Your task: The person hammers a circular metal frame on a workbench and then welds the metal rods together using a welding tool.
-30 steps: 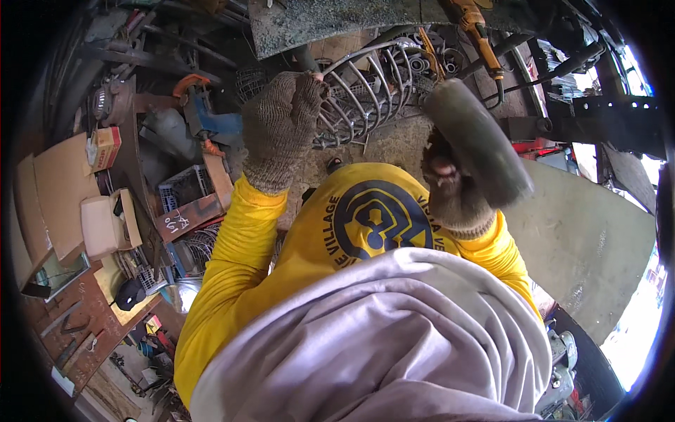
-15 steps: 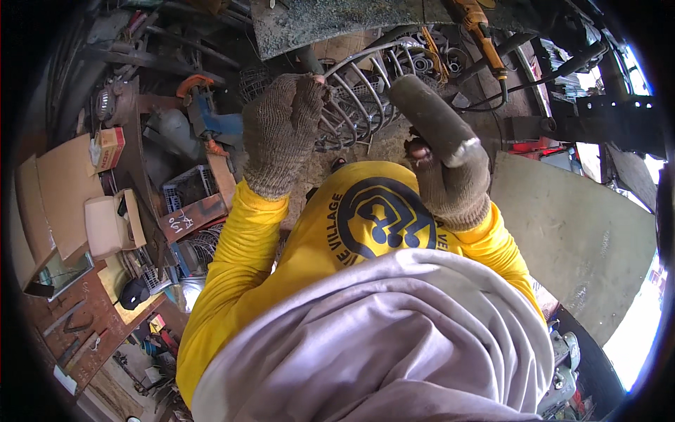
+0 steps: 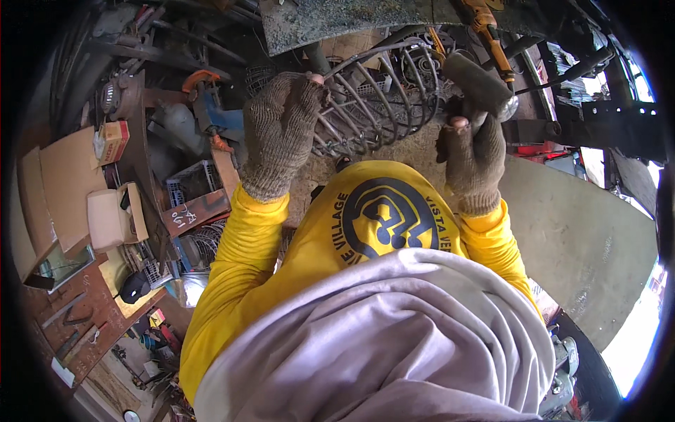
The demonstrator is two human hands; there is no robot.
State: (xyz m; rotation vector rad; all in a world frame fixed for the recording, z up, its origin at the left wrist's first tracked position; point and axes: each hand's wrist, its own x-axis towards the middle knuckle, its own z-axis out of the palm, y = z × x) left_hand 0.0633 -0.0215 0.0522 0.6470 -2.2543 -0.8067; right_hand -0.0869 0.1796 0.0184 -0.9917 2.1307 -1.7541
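My left hand (image 3: 285,133), in a brown knitted glove with bare fingertips showing, is closed on the near-left end of a cage of bent metal bars (image 3: 377,55). The curved ribs stretch away to the right, their far end resting among metal parts. At the right, my gloved right hand (image 3: 477,160) grips a hammer by its handle. The hammer's thick cylindrical head (image 3: 477,76) is raised to the right of the cage, apart from it. Most of the handle is hidden by the fist and the head.
A rough-topped metal plate (image 3: 337,28) juts in at the top, with an orange corded power tool (image 3: 484,27) beside it. Blue-and-orange clamp-like equipment (image 3: 219,118) stands left. Cardboard boxes (image 3: 67,190) lie farther left. A large flat sheet (image 3: 583,239) fills the right.
My right hand and the hammer have moved right and away from the cage. The cage has turned slightly, and more of its ribs show. My left hand stays nearly in place.
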